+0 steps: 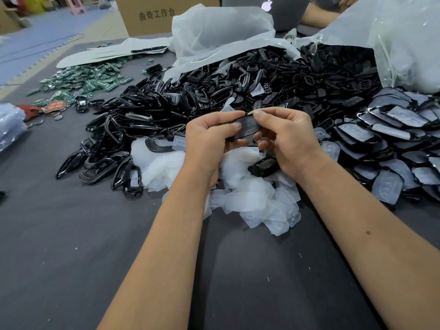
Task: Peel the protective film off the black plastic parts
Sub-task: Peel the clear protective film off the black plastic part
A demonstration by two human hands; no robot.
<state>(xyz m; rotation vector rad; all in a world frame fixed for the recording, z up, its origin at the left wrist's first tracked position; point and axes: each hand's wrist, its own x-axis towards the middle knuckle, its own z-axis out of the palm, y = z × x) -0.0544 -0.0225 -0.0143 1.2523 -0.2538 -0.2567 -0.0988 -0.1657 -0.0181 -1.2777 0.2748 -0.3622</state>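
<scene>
A flat black plastic part (248,126) is held up between both hands above the table's middle. My left hand (209,136) grips its left end, thumb on the face. My right hand (283,136) holds the right end, with thumb and forefinger pinching at the upper edge. Whether film is still on this part I cannot tell. Below the hands lies a heap of peeled translucent film pieces (250,198). To the right lie several black parts still covered with film (392,139). A pile of black frames (133,125) spreads to the left.
Grey cloth covers the table (71,234). Green circuit boards (85,82) lie at the back left. Large plastic bags (221,34) spill black parts (309,77) at the back. A cardboard box (157,13) and a laptop (281,10) stand behind, with another person's arm (316,16).
</scene>
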